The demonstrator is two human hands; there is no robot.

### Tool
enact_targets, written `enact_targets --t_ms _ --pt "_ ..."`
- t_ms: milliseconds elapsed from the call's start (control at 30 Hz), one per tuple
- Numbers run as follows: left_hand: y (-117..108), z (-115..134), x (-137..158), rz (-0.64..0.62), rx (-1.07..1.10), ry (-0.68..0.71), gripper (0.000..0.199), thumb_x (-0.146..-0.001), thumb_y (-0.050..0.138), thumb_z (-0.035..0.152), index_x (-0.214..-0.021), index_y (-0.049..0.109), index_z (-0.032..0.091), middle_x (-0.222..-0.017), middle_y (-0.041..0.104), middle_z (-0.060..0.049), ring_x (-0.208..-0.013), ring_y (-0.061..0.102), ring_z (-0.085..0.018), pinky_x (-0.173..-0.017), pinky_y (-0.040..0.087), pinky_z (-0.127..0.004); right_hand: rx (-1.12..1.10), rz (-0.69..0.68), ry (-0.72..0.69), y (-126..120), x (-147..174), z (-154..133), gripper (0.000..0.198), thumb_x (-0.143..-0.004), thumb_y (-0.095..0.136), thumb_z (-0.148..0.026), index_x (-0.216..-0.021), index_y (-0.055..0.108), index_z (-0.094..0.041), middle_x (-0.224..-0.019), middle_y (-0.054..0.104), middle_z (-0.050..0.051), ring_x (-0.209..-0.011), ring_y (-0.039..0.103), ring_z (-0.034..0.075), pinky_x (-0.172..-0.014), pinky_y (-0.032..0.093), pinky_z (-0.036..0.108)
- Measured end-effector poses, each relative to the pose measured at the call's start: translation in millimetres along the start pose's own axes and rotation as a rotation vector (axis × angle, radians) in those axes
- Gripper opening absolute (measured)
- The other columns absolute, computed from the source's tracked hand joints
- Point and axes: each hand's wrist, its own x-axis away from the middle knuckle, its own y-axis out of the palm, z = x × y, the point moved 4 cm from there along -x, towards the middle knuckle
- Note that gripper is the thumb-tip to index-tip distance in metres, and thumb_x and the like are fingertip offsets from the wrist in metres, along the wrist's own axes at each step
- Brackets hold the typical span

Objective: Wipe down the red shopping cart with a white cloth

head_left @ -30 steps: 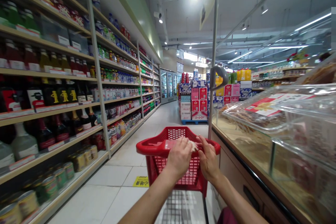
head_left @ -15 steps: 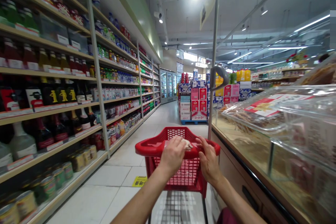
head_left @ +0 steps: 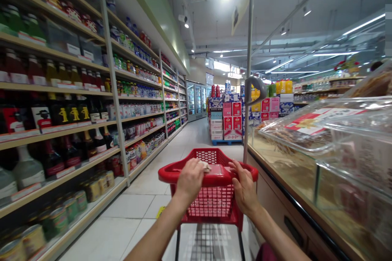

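Observation:
A red plastic shopping cart [head_left: 211, 202] stands in front of me in the aisle. My left hand [head_left: 190, 179] is closed on a crumpled whitish cloth [head_left: 205, 166], pressed to the left part of the red handle [head_left: 219, 179]. Part of the cloth is hidden under the fingers; whether it is fabric or tissue I cannot tell. Over on the right end of the handle, my right hand [head_left: 245, 187] has its fingers stretched and apart, with nothing in them. The cart's mesh basket shows beneath the handle.
Shelves of bottles and cans [head_left: 70, 163] line the left side. A glass-sided counter [head_left: 284, 179] with clear packaged trays [head_left: 324, 122] runs close on the right, by a metal pole [head_left: 249, 49]. Stacked boxes [head_left: 228, 120] stand ahead on a blue pallet [head_left: 226, 142].
My left hand has slid left along the handle with the cloth. The right hand keeps its place. The yellow floor sticker is now mostly behind my left forearm.

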Motion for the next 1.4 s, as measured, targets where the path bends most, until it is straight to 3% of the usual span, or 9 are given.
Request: enact_targets --t_ms 100,300,500,667,733,933,1033,1200,1400 --pt "-10 -21 2 -0.004 -0.056 -0.146 0.025 -0.083 0.035 0.018 -0.089 0.059 0.017 -0.095 0.061 -0.007 -0.093 0.053 -0.019 -0.086 0.046 -0.041 0.022 0.030 -0.003 2 -1 -4 0.046 -0.087 0.027 -0.036 -0.130 0.029 -0.019 -0.103 0.060 0.008 -0.084 0.055 0.020 -0.080 0.039 0.042" --pt "5 32 0 -0.044 0.058 0.159 0.026 -0.083 0.036 0.019 -0.102 0.055 0.020 -0.110 0.056 -0.006 -0.107 0.046 -0.019 -0.093 0.041 -0.039 0.029 0.016 -0.032 2 -1 -5 0.046 -0.087 0.027 -0.035 -0.131 0.027 -0.019 -0.105 0.059 0.008 -0.086 0.055 0.019 -0.079 0.039 0.040" --pt "-10 -25 8 0.036 -0.040 -0.075 0.026 -0.084 0.035 0.019 -0.095 0.058 0.017 -0.099 0.060 -0.008 -0.097 0.053 -0.020 -0.087 0.046 -0.041 0.036 0.018 -0.013 4 -1 -6 0.045 -0.087 0.028 -0.035 -0.129 0.030 -0.019 -0.104 0.059 0.007 -0.087 0.054 0.020 -0.082 0.037 0.042" --pt "0 15 2 -0.013 0.017 0.112 0.025 -0.084 0.036 0.020 -0.098 0.057 0.019 -0.107 0.057 -0.006 -0.103 0.048 -0.020 -0.091 0.043 -0.038 0.039 0.007 -0.005 5 -1 -5 0.044 -0.087 0.030 -0.035 -0.128 0.031 -0.019 -0.103 0.059 0.007 -0.088 0.053 0.020 -0.081 0.037 0.042" --pt "2 18 2 -0.039 0.044 0.161 0.026 -0.084 0.035 0.021 -0.100 0.056 0.020 -0.109 0.056 -0.006 -0.105 0.047 -0.019 -0.092 0.041 -0.037 0.032 -0.005 -0.015 4 -1 -3 0.045 -0.087 0.030 -0.035 -0.129 0.030 -0.019 -0.105 0.059 0.007 -0.089 0.053 0.020 -0.082 0.037 0.041" --pt "-21 -75 16 -0.072 0.007 -0.148 0.030 -0.085 0.031 0.028 -0.087 0.059 0.018 -0.091 0.061 -0.006 -0.089 0.053 -0.018 -0.083 0.043 -0.036 0.029 0.008 -0.015 1 -2 -7 0.044 -0.087 0.029 -0.033 -0.128 0.031 -0.019 -0.103 0.060 0.007 -0.089 0.053 0.020 -0.081 0.037 0.040" --pt "-25 -88 19 -0.169 0.004 -0.191 0.030 -0.085 0.031 0.031 -0.078 0.058 0.020 -0.080 0.059 -0.003 -0.080 0.052 -0.017 -0.077 0.042 -0.032 0.063 0.002 -0.019 2 -2 -6 0.043 -0.087 0.029 -0.032 -0.128 0.032 -0.018 -0.102 0.060 0.007 -0.088 0.053 0.019 -0.082 0.036 0.039" --pt "-23 -56 18 -0.181 -0.031 -0.205 0.031 -0.086 0.029 0.030 -0.078 0.057 0.020 -0.075 0.056 -0.003 -0.078 0.051 -0.016 -0.075 0.039 -0.030 0.145 -0.101 -0.028 2 -6 20 0.043 -0.086 0.030 -0.033 -0.125 0.036 -0.016 -0.104 0.060 0.009 -0.091 0.054 0.020 -0.082 0.034 0.039" --pt "-11 4 18 -0.120 -0.085 -0.123 0.028 -0.086 0.030 0.026 -0.088 0.057 0.021 -0.081 0.056 -0.004 -0.078 0.050 -0.017 -0.074 0.041 -0.031 0.268 -0.290 0.168 -6 -30 77 0.044 -0.086 0.027 -0.036 -0.122 0.043 -0.017 -0.106 0.059 0.009 -0.101 0.050 0.024 -0.090 0.028 0.047"
